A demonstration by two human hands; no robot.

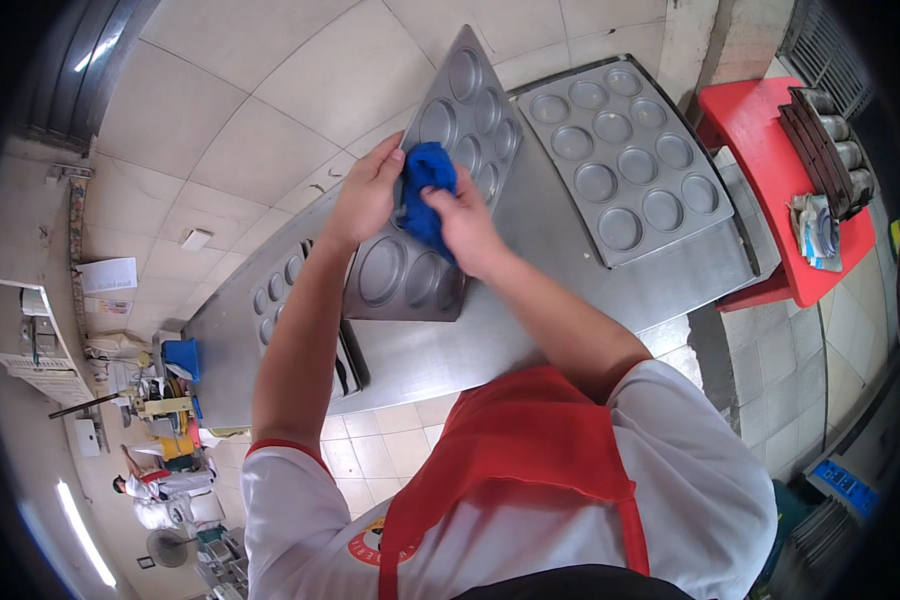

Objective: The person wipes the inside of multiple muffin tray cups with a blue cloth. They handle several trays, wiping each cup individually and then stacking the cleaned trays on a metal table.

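A grey metal muffin pan with round cups is tilted up on the steel table, its far end raised. My left hand grips the pan's left edge, thumb over the rim. Bunched in my right hand is a blue cloth, pressed against the pan's cupped face near the left edge. The cloth and my hands hide some of the cups. To the right, a second muffin pan lies flat on the table, cups facing up. More pans lie at the left, partly behind my left forearm.
The steel table runs along a tiled wall. A red table at the right holds dark metal moulds and folded paper or cloth. A blue container stands beyond the left end. Another person is far off at left.
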